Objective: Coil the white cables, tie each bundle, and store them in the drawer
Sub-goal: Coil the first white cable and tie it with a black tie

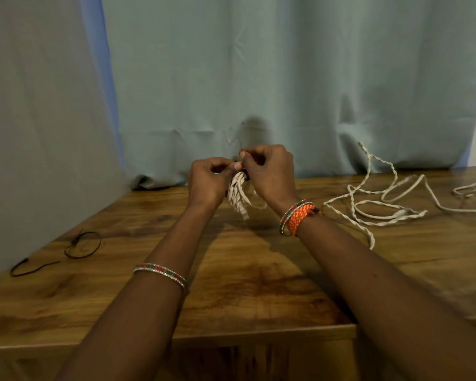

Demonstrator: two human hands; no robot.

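A coiled bundle of white twisted cable (pixel 239 196) hangs between my two hands above the wooden table (pixel 231 284). My left hand (pixel 208 182) grips the top of the bundle. My right hand (pixel 270 174) pinches a thin dark tie (pixel 241 149) at the bundle's top, with one end sticking upward. Loose white cables (pixel 390 199) lie spread over the table's right side. No drawer is in view.
Two thin black ties (pixel 80 244) lie on the table at the far left. A grey-green curtain (pixel 259 78) hangs behind the table's back edge. The table's front edge (pixel 259 332) runs below my forearms.
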